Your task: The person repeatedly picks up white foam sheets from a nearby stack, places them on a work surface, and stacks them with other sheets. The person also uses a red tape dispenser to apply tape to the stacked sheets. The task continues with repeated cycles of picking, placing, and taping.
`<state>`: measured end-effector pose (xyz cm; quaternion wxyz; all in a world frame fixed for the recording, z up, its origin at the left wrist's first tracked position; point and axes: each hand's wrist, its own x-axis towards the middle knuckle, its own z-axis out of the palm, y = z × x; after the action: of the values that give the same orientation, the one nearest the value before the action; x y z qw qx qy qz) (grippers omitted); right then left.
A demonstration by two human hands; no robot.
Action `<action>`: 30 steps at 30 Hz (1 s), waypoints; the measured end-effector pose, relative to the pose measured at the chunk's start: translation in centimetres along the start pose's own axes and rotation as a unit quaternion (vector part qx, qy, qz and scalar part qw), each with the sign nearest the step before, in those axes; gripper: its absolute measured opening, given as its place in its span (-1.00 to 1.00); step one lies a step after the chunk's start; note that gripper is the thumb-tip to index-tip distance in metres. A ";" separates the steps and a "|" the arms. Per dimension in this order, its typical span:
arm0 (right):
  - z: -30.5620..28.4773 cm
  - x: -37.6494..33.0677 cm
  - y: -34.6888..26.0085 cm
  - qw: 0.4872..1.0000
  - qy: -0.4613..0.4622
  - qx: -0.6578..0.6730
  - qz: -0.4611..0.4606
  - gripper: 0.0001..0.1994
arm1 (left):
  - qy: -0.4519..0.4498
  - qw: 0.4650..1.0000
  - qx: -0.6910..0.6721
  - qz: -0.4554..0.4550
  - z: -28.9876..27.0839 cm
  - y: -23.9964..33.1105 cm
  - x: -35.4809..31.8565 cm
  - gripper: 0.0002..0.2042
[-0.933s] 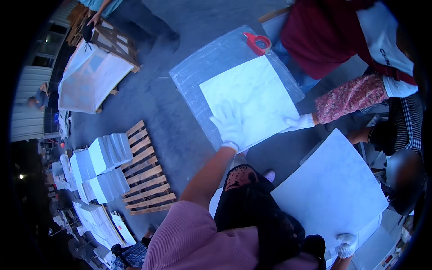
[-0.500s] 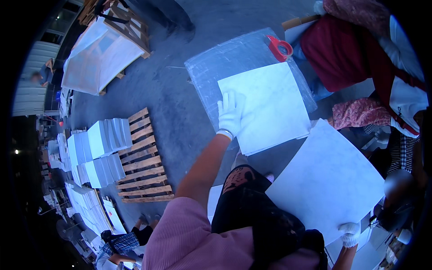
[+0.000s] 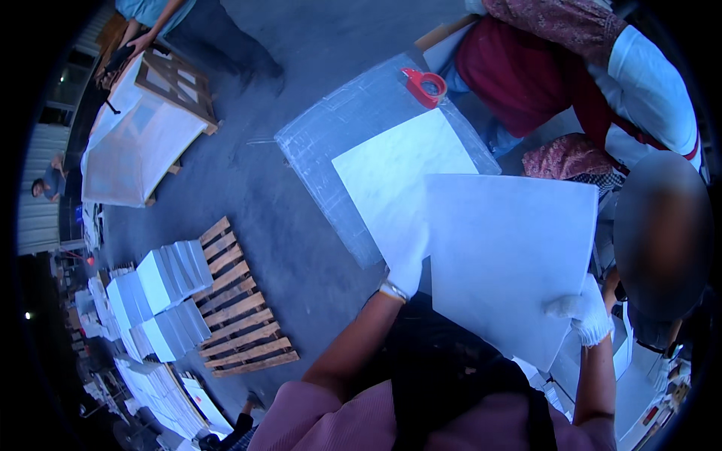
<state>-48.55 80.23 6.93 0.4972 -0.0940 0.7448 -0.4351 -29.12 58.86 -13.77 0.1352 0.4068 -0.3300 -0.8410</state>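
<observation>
A large white square sheet (image 3: 511,248) is held up tilted in front of me. My right hand (image 3: 583,310), in a white knit glove, grips its right edge, thumb on the near face. Beside the sheet's left edge is my left hand (image 3: 408,263), also gloved; its fingers are smeared and blend into the white around them. Behind the held sheet, partly covered by it, a white sheet (image 3: 398,161) lies on a low platform wrapped in clear plastic (image 3: 316,143). A red tape dispenser (image 3: 425,86) rests at the platform's far corner.
To the left, a wooden pallet (image 3: 244,308) carries stacks of white sheets (image 3: 169,274). A plastic-covered wooden frame (image 3: 128,150) stands far left, with a person beside it. A person in a dark red apron (image 3: 519,68) is close at the right, another person's head nearer below.
The held sheet has swung left and up, partly over the sheet on the platform. My left hand has come off that sheet's middle toward me, to the held sheet's left edge.
</observation>
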 end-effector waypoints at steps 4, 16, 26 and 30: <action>1.6 0.3 -4.3 0.926 -0.109 -0.315 -0.176 -0.60 | -0.058 0.967 -0.233 -0.090 -1.0 2.6 0.5 -0.36; 8.0 3.9 -7.9 0.723 -0.095 -0.469 -0.498 -0.77 | -0.129 0.958 -0.249 -0.051 -11.3 9.7 -2.4 -0.29; 8.3 12.9 -3.5 0.716 0.110 -0.484 -0.491 -0.71 | -0.165 0.946 -0.274 -0.047 -20.3 7.9 -0.1 -0.47; 8.7 16.2 -0.5 0.911 -0.059 0.401 -0.071 -0.65 | -0.173 0.933 -0.308 -0.065 -18.5 7.2 -0.7 -0.32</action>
<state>-49.44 65.83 -4.46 0.5036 0.0356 0.4681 -0.7252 -14.71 45.57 -16.90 0.1399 0.2134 -0.0457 -0.9658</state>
